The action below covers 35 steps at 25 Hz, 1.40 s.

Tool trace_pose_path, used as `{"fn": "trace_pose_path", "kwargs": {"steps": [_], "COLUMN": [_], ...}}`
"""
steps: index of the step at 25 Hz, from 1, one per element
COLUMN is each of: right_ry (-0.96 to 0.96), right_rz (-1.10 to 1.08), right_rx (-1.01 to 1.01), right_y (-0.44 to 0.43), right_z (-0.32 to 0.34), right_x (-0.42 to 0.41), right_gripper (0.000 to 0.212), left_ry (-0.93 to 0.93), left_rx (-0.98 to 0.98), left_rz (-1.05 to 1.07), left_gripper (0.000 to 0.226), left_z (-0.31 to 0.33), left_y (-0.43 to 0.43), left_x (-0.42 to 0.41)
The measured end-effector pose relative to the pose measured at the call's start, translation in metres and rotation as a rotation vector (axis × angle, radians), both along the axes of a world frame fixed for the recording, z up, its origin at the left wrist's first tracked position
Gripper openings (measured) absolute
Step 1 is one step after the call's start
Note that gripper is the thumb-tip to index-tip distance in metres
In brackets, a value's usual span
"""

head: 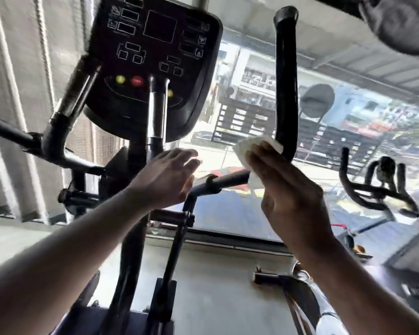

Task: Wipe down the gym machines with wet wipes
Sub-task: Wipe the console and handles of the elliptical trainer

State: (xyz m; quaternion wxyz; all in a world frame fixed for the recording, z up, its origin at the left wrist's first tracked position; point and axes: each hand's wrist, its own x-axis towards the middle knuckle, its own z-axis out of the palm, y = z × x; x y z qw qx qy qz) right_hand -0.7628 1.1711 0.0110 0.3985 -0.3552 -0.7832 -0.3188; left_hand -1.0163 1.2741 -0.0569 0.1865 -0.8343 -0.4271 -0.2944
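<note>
A black elliptical machine fills the view, its console (153, 56) up at the top left. Its tall right handle (286, 88) curves up from a short horizontal grip bar (224, 181). My right hand (290, 194) holds a folded white wet wipe (246, 147) at the base of the tall handle, where it meets the grip bar. My left hand (167, 176) hovers with fingers straight and relaxed, just left of the grip bar, holding nothing. The left handle (70, 93) slants up beside the console.
A second exercise bike's black handlebars (373, 187) stand at the right. A large window (324, 131) lies behind the machine, with a street outside. Grey blinds (22, 117) cover the left wall. The floor (203, 286) is light grey concrete.
</note>
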Motion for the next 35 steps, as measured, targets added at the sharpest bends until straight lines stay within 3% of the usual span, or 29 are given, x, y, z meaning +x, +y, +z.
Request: {"fn": "trace_pose_path", "kwargs": {"steps": [3,5,7,11,17,19,22,24,29,32,35], "right_ry": [-0.667,-0.890,-0.995,-1.094,-1.081,-1.075,-1.151,-1.117,-0.980,-1.087,-1.080], "right_rz": [-0.438,-0.582,-0.642,-0.655,-0.564,-0.570,-0.602,-0.516,-0.587,-0.673,-0.641], "right_rx": [-0.038,-0.086,-0.068,-0.135,-0.366,-0.381,-0.427,-0.361,-0.154,-0.238,-0.329], "right_y": [0.040,0.055,0.068,0.110,0.161,0.164,0.141,0.108,0.038,0.045,0.080], "right_z": [0.021,0.012,-0.006,-0.051,-0.092,-0.090,-0.066,-0.033,0.043,0.027,-0.008], "right_x": [-0.007,-0.016,-0.022,-0.040,-0.074,-0.075,-0.067,-0.059,-0.039,-0.046,-0.055], "right_gripper": [0.044,0.039,0.027,0.020,0.009,0.006,0.024,0.028,0.030,0.032,0.030], "left_ry": [0.044,0.082,0.110,0.104,0.141,0.127,0.100,0.080,-0.042,-0.026,-0.041], "left_rx": [0.009,0.056,0.080,0.131,0.261,0.264,0.229,0.226,0.151,0.175,0.159], "left_rz": [0.059,0.045,0.017,-0.026,-0.088,-0.100,-0.097,-0.065,-0.047,-0.056,-0.054], "left_gripper": [0.025,0.006,0.005,0.012,0.012,0.014,0.010,0.011,0.021,0.021,0.022], "left_z": [-0.002,-0.006,-0.009,-0.015,-0.026,-0.026,-0.025,-0.024,-0.012,-0.013,-0.014], "left_y": [0.001,0.002,0.003,0.009,0.024,0.026,0.023,0.019,0.003,0.000,0.003], "left_x": [-0.003,-0.004,-0.005,-0.008,-0.016,-0.017,-0.016,-0.015,-0.007,-0.007,-0.008]}}
